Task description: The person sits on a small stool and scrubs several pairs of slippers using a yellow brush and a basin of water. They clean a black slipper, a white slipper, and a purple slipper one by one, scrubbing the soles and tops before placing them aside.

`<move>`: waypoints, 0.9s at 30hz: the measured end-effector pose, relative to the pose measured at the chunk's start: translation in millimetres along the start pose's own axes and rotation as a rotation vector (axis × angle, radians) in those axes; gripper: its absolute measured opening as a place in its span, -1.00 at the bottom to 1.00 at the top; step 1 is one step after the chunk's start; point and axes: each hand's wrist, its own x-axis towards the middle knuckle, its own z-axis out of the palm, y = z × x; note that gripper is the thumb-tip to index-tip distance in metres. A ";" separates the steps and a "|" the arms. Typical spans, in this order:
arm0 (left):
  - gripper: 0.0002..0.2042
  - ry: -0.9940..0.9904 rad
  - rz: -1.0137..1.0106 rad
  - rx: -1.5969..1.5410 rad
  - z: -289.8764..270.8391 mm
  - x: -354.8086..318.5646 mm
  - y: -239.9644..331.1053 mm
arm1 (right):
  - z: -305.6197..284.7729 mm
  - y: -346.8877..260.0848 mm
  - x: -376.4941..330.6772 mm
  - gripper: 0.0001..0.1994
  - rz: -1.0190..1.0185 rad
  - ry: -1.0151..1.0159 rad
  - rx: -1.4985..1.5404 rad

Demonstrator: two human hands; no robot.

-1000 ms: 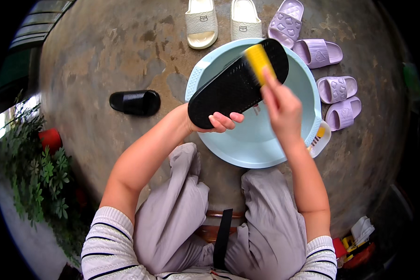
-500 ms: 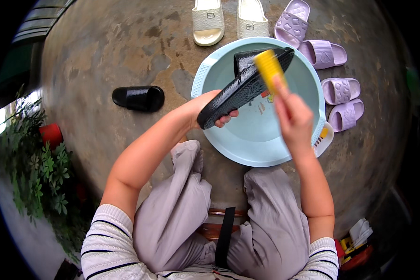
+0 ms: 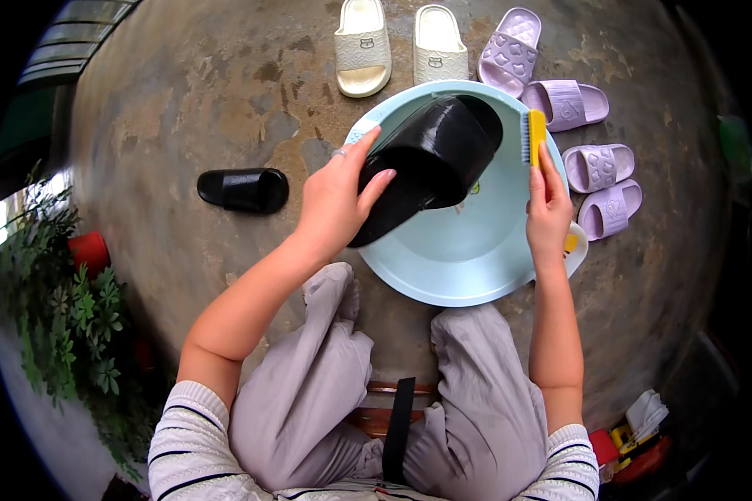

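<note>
A black slide slipper (image 3: 451, 146) is tilted over the light blue basin (image 3: 443, 288), its strap facing up. My left hand (image 3: 336, 196) grips it by the heel end, thumb on the footbed. My right hand (image 3: 550, 209) holds a yellow scrub brush (image 3: 538, 138) upright above the basin's right rim, bristles turned left toward the slipper and apart from it. On the floor to the left lies a second black slide slipper (image 3: 244, 190).
Beyond the basin stand cream slippers (image 3: 363, 52), and purple slippers (image 3: 602, 167) curve around its right side. A white dish (image 3: 577, 250) sits partly hidden by my right wrist. Potted plants (image 3: 83, 301) are at the left, with a red pot (image 3: 89, 252).
The slipper has turned over from its patterned sole to its strap side. My right hand and brush have moved right, away from the slipper, and the brush now stands upright.
</note>
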 end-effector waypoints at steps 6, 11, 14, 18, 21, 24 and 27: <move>-0.64 0.121 0.265 0.327 22.8 0.8 7.0 | 38.4 66.4 -25.7 -0.62 0.053 -0.288 -0.652; -0.63 0.039 0.298 0.352 26.3 -5.7 15.3 | 42.5 71.9 -24.6 -0.66 0.075 -0.485 -0.661; -0.63 -0.046 0.258 0.327 20.0 -18.8 11.8 | 31.1 79.8 -23.4 -0.66 0.112 -0.184 -0.409; -0.65 0.002 0.281 0.251 25.2 -21.8 1.6 | 34.6 14.6 -53.9 -0.60 0.016 -0.163 -0.014; -0.67 0.021 0.288 0.247 31.1 -18.5 -4.4 | 35.8 -23.7 -76.6 -0.55 -0.204 -0.382 -0.037; -0.67 0.053 0.276 0.233 36.4 -19.0 -7.8 | 36.0 -2.0 -51.3 -0.55 -0.131 -0.202 -0.164; -0.66 0.067 0.260 0.241 40.6 -16.4 -9.9 | 43.4 -17.5 -64.8 -0.57 -0.212 -0.291 -0.066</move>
